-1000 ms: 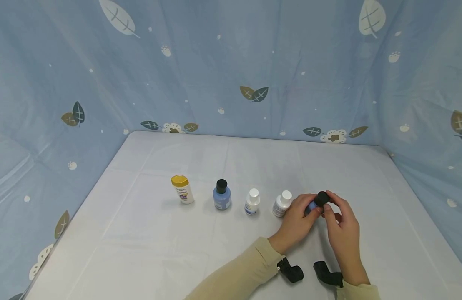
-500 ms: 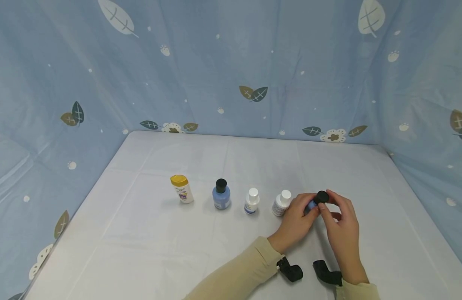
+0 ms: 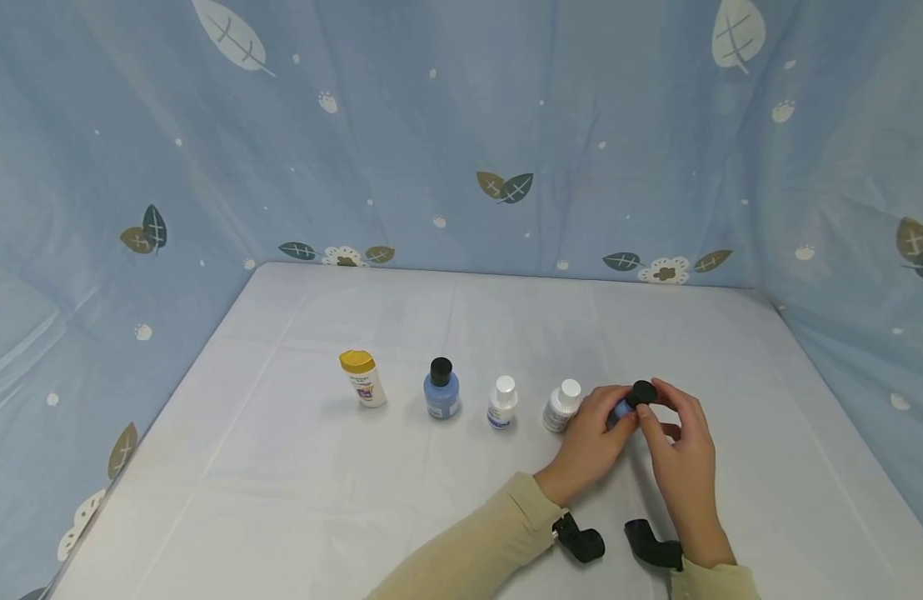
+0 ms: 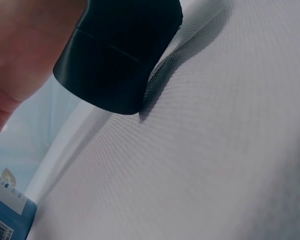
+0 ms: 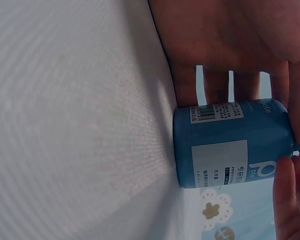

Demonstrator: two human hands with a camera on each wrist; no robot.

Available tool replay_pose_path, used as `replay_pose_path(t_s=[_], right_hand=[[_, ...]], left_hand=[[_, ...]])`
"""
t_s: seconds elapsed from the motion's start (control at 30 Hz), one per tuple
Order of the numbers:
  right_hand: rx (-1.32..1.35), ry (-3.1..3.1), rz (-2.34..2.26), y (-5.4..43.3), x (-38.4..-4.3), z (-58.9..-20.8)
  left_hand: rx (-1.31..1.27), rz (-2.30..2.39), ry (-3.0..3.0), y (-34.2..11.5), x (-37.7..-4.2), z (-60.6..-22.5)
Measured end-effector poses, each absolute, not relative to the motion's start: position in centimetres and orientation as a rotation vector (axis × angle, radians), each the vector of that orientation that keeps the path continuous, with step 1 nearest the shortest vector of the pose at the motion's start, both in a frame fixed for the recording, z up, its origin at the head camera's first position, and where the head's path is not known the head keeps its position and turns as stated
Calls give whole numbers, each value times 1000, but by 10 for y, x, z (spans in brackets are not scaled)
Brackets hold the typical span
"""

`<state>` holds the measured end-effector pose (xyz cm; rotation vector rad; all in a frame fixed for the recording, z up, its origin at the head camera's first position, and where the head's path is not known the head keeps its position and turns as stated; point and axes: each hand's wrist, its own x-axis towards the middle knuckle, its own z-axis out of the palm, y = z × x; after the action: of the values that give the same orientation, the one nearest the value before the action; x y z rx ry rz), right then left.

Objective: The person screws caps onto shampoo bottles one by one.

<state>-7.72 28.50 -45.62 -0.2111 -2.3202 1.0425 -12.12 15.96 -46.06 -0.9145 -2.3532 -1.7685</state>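
Observation:
A small blue bottle (image 5: 215, 120) with a white label stands upright on the white tabletop (image 3: 341, 517), towards the right in the head view. My left hand (image 3: 591, 437) grips its body from the left, and the fingers pass behind it in the right wrist view. With thumb and fingertips, my right hand (image 3: 685, 450) holds the bottle's black cap (image 3: 642, 392). Only a lower corner of the blue bottle (image 4: 10, 210) shows in the left wrist view. Just left of my left hand is a white bottle (image 3: 561, 407) with a white cap.
Further left stand another white bottle (image 3: 502, 403), a blue bottle (image 3: 441, 390) with a black cap, and a white bottle (image 3: 366, 382) with a gold cap. Black curved camera mounts (image 3: 581, 542) sit at both wrists. A blue patterned curtain (image 3: 431, 125) surrounds the tabletop.
My right thumb and fingers have shifted slightly around the black cap. My left hand and the bottle stay in place; the head view drifts slightly.

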Motion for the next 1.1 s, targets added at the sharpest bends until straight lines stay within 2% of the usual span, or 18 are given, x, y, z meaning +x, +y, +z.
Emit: replay_pose_path(t_s=[0.13, 0.3, 0.5, 0.67, 1.1], right_hand=[[-162, -2307, 1166, 275, -73, -437], [-75, -2311, 1174, 281, -76, -447], [-271, -2402, 1120, 264, -66, -420], [-350, -2416, 1093, 263, -65, -419], [-241, -2320, 1130, 267, -68, -425]], left_hand=[[-918, -1758, -2350, 159, -121, -461], [-925, -1741, -2337, 160, -122, -461], [-942, -1740, -2331, 160, -123, -462], [-937, -1749, -2345, 160, -122, -462], [-918, -1737, -2350, 160, -123, -462]])
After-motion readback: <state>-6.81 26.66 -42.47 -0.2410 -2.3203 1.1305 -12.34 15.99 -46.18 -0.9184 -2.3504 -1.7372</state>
